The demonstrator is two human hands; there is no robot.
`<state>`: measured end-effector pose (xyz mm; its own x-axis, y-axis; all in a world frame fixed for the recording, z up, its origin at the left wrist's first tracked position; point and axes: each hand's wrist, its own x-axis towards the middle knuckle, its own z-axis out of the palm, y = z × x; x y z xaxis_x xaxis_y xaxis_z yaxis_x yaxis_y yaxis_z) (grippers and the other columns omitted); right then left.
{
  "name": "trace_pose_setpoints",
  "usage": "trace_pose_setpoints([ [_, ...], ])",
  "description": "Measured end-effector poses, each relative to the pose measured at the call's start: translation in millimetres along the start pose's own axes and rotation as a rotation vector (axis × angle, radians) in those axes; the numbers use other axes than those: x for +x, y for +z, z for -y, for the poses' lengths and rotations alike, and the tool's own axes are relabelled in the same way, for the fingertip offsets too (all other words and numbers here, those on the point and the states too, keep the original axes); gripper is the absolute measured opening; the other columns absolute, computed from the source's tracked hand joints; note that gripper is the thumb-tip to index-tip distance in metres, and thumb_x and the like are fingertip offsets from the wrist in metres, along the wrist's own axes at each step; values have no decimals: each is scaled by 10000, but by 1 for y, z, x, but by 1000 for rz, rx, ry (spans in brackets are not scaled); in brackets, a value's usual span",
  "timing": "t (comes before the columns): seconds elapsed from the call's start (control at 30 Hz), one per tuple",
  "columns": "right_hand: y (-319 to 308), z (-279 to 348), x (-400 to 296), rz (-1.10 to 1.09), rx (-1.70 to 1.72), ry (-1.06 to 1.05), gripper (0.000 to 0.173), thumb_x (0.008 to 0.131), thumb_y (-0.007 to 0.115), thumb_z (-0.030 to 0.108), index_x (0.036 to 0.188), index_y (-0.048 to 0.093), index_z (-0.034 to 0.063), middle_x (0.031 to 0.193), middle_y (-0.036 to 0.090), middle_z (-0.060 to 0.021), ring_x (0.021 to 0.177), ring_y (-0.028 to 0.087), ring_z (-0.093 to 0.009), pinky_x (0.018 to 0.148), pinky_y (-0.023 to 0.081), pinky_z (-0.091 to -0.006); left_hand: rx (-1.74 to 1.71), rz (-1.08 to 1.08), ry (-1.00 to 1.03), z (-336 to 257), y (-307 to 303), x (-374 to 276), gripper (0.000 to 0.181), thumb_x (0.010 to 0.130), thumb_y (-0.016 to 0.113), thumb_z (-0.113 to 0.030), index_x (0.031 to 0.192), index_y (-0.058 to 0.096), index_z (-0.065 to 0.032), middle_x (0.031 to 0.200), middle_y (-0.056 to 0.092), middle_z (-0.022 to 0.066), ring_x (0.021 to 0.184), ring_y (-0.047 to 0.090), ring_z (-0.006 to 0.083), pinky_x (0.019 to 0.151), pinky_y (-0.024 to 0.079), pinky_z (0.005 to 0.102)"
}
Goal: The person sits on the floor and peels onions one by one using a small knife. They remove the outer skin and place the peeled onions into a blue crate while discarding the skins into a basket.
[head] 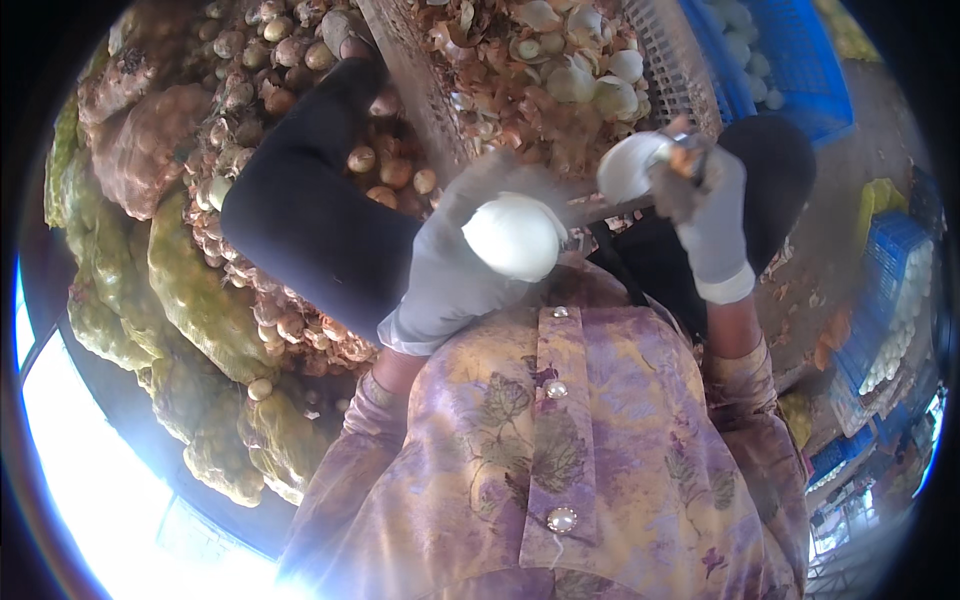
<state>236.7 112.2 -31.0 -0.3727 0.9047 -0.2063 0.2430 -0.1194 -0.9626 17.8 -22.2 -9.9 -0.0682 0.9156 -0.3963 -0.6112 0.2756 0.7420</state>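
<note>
My left hand (pixel 469 255), in a pale work glove, holds a peeled white onion (pixel 517 236) in front of my body. My right hand (pixel 709 202), gloved too, is raised near my right knee and closed around a small tool (pixel 686 154), probably a knife, blurred by motion. A white piece of onion layer (pixel 628 166) lies against that tool. Below both hands stands a crate (pixel 420 82) with brown onion skins (pixel 525 127) and pale peeled layers (pixel 619 97).
Unpeeled onions (pixel 289 52) are heaped at the left, beside filled green mesh sacks (pixel 202 300). A blue plastic crate (pixel 806 67) with peeled onions stands at the upper right. More blue crates (pixel 885 277) line the right edge.
</note>
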Motion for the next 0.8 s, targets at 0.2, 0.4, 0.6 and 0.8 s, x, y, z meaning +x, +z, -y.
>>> trace_pose_setpoints([
  [0.2, 3, 36, 2, 144, -53, 55, 320, 882, 716, 134, 1136, 593, -18, 785, 598, 22, 623, 513, -32, 530, 404, -194, -155, 49, 134, -19, 14, -2, 1107, 600, 941, -221, 1479, 312, 17, 1399, 509, 178, 1241, 552, 269, 1047, 449, 383],
  [0.4, 35, 45, -17, 537, 275, 299, 318, 802, 728, 191, 1019, 654, -29, 714, 623, -21, 645, 550, -66, 590, 468, -271, 75, 41, -4, -17, 26, 9, 947, 674, 832, -260, 1439, 352, 26, 1267, 578, 173, 1126, 611, 267, 941, 515, 373],
  [0.6, 20, 27, -15, 125, 505, 264, 117, 836, 657, 70, 916, 664, -15, 679, 603, -2, 558, 522, -31, 484, 399, -209, -128, -62, -160, 3, 21, 13, 698, 837, 671, -229, 1419, 388, 35, 1245, 580, 187, 1087, 634, 277, 896, 565, 436],
  [0.8, 21, -49, 24, -120, 288, 278, 175, 899, 666, 153, 789, 600, 34, 582, 532, 3, 501, 486, -75, 492, 368, -236, 79, -53, 82, -21, 52, 72, 537, 877, 632, -62, 1373, 447, 28, 1205, 611, 141, 991, 646, 248, 844, 547, 335],
])
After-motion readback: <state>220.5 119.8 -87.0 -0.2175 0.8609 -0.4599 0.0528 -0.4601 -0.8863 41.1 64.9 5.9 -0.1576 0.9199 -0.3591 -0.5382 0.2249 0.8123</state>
